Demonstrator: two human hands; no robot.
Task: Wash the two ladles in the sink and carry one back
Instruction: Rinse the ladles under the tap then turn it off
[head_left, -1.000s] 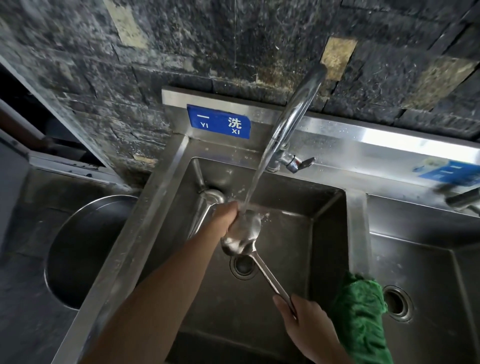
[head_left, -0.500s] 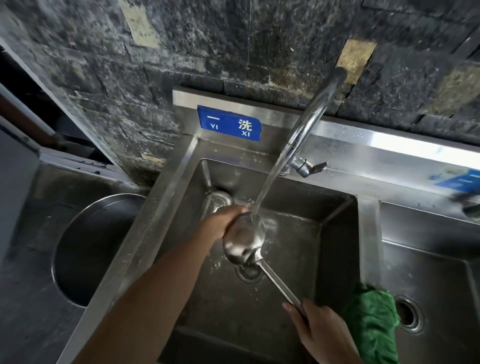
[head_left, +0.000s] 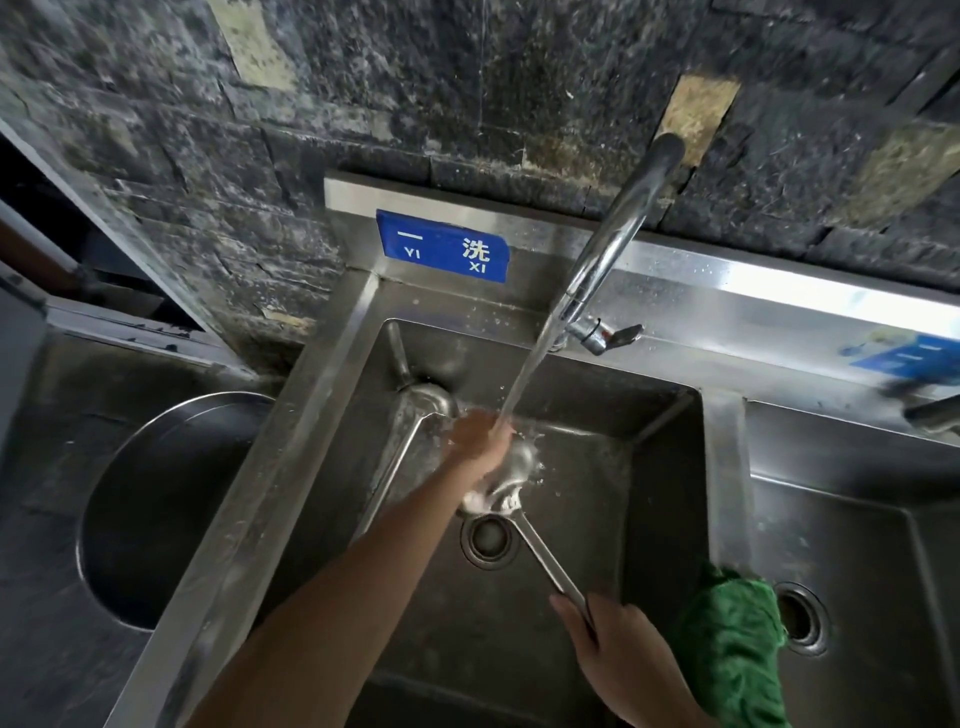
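Right hand (head_left: 623, 657) grips handle of ladle (head_left: 514, 470) held over sink (head_left: 670, 467) drain; left hand (head_left: 480, 441) cups its bowl under tap stream; second ladle (head_left: 415, 415) leans in far-left corner; risk: wet handle slips, spray splashes out.

A green cloth (head_left: 730, 652) drapes over the divider beside a second basin (head_left: 852, 545) with its own drain (head_left: 800, 618), a blue sign (head_left: 443, 246) reading "YI XI" sits below the dark tiled wall (head_left: 467, 93), and a round metal lid (head_left: 166, 509) lies at left.
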